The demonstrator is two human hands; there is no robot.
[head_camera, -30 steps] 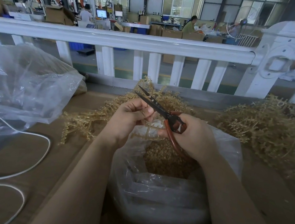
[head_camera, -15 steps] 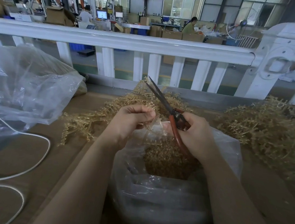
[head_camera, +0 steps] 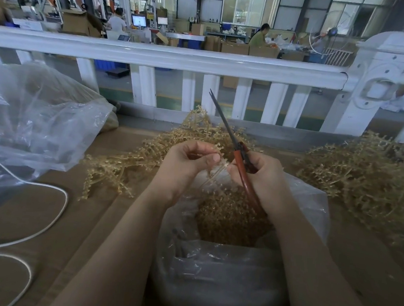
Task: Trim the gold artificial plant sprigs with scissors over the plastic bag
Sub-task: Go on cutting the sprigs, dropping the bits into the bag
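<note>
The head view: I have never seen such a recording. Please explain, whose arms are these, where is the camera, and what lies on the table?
There is no machine. A person wears one camera on the head, looking down at their own arms. The left hand pinches a thin gold sprig. The right hand grips red-handled scissors, blades pointing up and away. Below them stands an open plastic bag with gold pieces inside. Gold sprig piles lie on the brown table, with a white cord at left.

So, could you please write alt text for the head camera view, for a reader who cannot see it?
Over an open plastic bag holding gold trimmings, the left hand pinches a thin gold sprig while the right hand grips red-handled scissors, blades pointing up. Untrimmed gold sprig piles lie on the brown table.
</note>
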